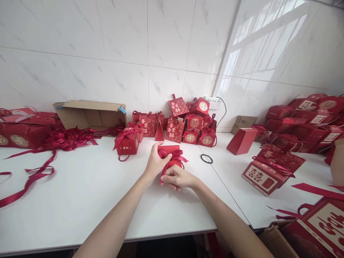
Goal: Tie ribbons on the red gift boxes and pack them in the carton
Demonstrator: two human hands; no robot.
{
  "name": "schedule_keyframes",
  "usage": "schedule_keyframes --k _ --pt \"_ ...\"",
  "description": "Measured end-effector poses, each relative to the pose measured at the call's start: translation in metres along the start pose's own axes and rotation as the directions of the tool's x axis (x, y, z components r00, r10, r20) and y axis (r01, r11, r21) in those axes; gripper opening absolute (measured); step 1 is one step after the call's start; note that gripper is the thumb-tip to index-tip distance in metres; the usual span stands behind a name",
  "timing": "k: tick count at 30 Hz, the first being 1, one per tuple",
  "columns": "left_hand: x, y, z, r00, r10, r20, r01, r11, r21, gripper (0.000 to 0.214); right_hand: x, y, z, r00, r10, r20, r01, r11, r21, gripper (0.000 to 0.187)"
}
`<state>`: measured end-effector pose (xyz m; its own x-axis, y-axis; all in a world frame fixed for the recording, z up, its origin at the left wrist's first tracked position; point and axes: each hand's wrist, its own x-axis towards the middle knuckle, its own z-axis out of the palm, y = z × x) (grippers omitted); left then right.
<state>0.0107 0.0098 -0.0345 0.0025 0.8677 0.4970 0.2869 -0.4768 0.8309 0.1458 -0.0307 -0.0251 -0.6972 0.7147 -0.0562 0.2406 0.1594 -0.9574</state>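
Observation:
In the middle of the white table a small red gift box [171,147] sits between my hands, with a dark red ribbon bow [176,154] on it. My left hand [156,161] grips the box from its left side, the thumb lying over the bow. Lower down, my right hand [176,177] pinches a ribbon tail [163,175], fingers curled at the front of the box. My palms hide much of the box's front. Just beyond to the left stands another red box [128,143] tied with a bow.
Red gift boxes [176,129] are stacked by the wall, and more pile up at right [301,122]. A cardboard box [91,114] stands behind loose ribbons [68,139]. A black ring [206,158] lies right of my hands. Part of another person's arm [338,161] shows at the right edge.

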Motion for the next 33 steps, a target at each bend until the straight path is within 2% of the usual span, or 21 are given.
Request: schedule_keyframes --k 9,15,17,18,19,20,21,22,23,24,25,28,30,33 --pt "0.000 0.000 0.000 1.000 0.017 -0.011 -0.017 1.000 0.010 0.046 0.002 0.002 0.002 1.000 -0.004 0.027 0.003 0.999 0.041 0.037" --pt "0.001 0.001 0.000 1.000 0.015 -0.019 -0.015 1.000 0.003 0.045 -0.003 -0.003 -0.001 0.999 0.026 0.040 -0.026 1.000 -0.001 0.041" --pt "0.002 0.001 -0.001 1.000 0.007 -0.022 -0.007 1.000 -0.021 0.044 -0.007 -0.006 -0.008 0.999 0.003 -0.040 -0.004 1.000 -0.022 0.045" --pt "0.003 0.001 -0.001 1.000 -0.006 -0.023 0.005 0.999 -0.036 0.044 -0.009 -0.008 -0.013 0.989 -0.034 -0.142 0.030 0.999 -0.026 0.048" --pt "0.004 0.001 -0.002 0.999 -0.025 -0.023 0.024 0.998 -0.051 0.044 -0.010 -0.008 -0.018 0.954 -0.078 -0.291 0.072 0.997 -0.032 0.052" --pt "0.004 0.001 -0.002 0.999 -0.047 -0.023 0.046 0.997 -0.066 0.044 -0.011 -0.008 -0.023 0.883 -0.117 -0.456 0.103 0.993 -0.055 0.054" --pt "0.005 0.001 -0.003 0.997 -0.069 -0.021 0.067 0.995 -0.078 0.045 -0.012 -0.007 -0.028 0.787 -0.145 -0.600 0.109 0.989 -0.097 0.053" --pt "0.005 0.001 -0.003 0.996 -0.086 -0.017 0.085 0.993 -0.087 0.044 -0.012 -0.006 -0.032 0.694 -0.165 -0.701 0.084 0.985 -0.148 0.050" --pt "0.005 0.001 -0.003 0.995 -0.096 -0.014 0.095 0.991 -0.095 0.044 -0.011 -0.004 -0.036 0.633 -0.172 -0.755 0.031 0.980 -0.197 0.046" --pt "0.005 0.000 -0.003 0.995 -0.097 -0.009 0.095 0.990 -0.100 0.044 -0.011 -0.003 -0.038 0.613 -0.164 -0.773 -0.037 0.971 -0.235 0.042" --pt "0.005 0.000 -0.003 0.996 -0.089 -0.008 0.088 0.991 -0.102 0.043 -0.010 -0.001 -0.040 0.627 -0.141 -0.766 -0.105 0.959 -0.262 0.039" --pt "0.005 -0.003 -0.002 0.999 -0.041 -0.034 0.038 0.995 -0.097 0.041 -0.011 -0.001 -0.041 0.714 -0.003 -0.701 -0.240 0.938 -0.249 0.034" --pt "0.005 -0.005 -0.001 0.998 -0.014 -0.058 0.009 0.995 -0.096 0.039 -0.013 -0.003 -0.041 0.766 0.078 -0.638 -0.270 0.939 -0.210 0.033" --pt "0.005 -0.005 -0.001 0.999 -0.001 -0.046 -0.003 0.996 -0.090 0.038 -0.018 -0.008 -0.042 0.844 0.110 -0.525 -0.241 0.952 -0.187 0.033"
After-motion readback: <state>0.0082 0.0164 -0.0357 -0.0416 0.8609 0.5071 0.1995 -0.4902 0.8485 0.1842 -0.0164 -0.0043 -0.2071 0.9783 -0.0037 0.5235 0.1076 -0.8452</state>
